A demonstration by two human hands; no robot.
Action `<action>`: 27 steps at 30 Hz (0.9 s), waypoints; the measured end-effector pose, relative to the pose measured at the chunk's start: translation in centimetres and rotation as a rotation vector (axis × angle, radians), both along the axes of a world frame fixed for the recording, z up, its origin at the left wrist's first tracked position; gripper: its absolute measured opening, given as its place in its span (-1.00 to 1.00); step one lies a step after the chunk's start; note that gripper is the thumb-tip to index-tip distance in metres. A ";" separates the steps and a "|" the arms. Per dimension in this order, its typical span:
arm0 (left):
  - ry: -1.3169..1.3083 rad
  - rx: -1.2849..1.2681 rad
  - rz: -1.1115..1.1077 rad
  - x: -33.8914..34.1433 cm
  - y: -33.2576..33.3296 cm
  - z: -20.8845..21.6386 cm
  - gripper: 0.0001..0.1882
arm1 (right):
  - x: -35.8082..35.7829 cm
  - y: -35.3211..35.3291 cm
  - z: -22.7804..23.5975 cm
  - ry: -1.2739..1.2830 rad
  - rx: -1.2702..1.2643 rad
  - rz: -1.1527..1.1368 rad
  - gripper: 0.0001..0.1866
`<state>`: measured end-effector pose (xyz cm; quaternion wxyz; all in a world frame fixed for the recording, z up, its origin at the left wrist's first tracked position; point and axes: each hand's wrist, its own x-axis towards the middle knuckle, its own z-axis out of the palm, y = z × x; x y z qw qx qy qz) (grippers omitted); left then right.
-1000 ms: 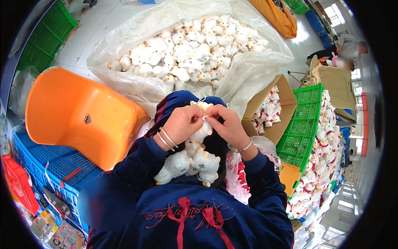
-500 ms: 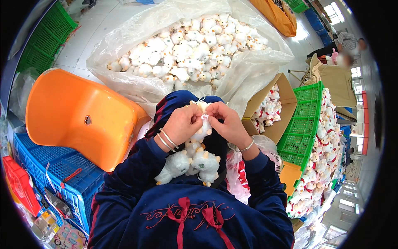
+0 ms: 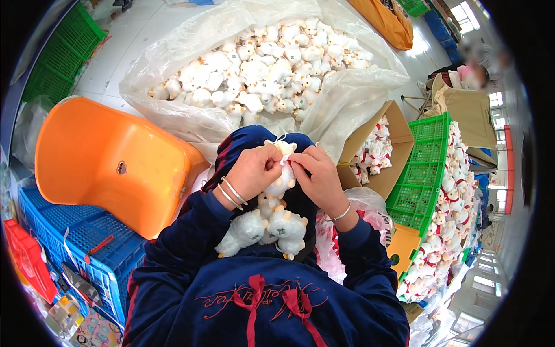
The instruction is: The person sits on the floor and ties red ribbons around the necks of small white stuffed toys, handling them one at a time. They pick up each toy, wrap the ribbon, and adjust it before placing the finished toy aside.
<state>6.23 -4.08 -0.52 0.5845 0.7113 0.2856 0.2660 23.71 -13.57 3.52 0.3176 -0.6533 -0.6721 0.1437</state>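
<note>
Above my lap, a small white plush animal (image 3: 279, 184) with a cream head and a thin loop on top is between my hands. My left hand (image 3: 252, 172) is closed on its left side at the neck, thumb and forefinger pinched. At the other side of the neck my right hand (image 3: 317, 176) pinches a thin pale strip (image 3: 287, 158), mostly covered by the fingertips. Several more white plush animals lie in my lap below, among them a left one (image 3: 243, 231) and a right one (image 3: 287, 230), with another partly hidden between them.
Ahead lies a large clear plastic bag (image 3: 156, 63) full of plush animals. An orange chair (image 3: 110, 156) and a blue crate (image 3: 110, 266) are at left. To the right stand a cardboard box (image 3: 399, 136) and a green crate (image 3: 419, 168) beside plush animals with red pieces.
My right hand has shifted slightly right and down, its fingers still pinched at the toy's neck. My left hand barely moved. A person at the far right has changed posture.
</note>
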 end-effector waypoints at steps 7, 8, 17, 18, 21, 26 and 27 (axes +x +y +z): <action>0.012 -0.025 -0.029 -0.1 0.3 0.0 -0.89 | 0.1 0.1 -1.1 0.268 -0.069 -0.024 -0.80; 0.019 -0.022 -0.040 -0.2 0.3 -0.1 -0.91 | 0.2 0.2 -1.1 0.277 -0.070 -0.011 -0.80; 0.015 -0.054 -0.022 -0.1 0.2 0.0 -0.90 | 0.3 0.8 -0.9 0.340 -0.143 0.022 -0.81; 0.016 -0.057 -0.022 -0.1 0.2 0.0 -0.90 | 0.2 0.8 -0.9 0.346 -0.156 0.018 -0.81; 0.027 -0.001 -0.041 -0.2 0.3 -0.2 -0.93 | -0.1 0.8 -0.5 0.429 -0.151 0.020 -0.82; 0.021 -0.020 -0.035 -0.2 0.3 -0.2 -0.93 | 0.2 0.9 -0.9 0.353 -0.102 0.022 -0.85; 0.021 -0.032 -0.038 -0.2 0.3 -0.2 -0.93 | 0.2 0.9 -0.8 0.353 -0.117 0.015 -0.86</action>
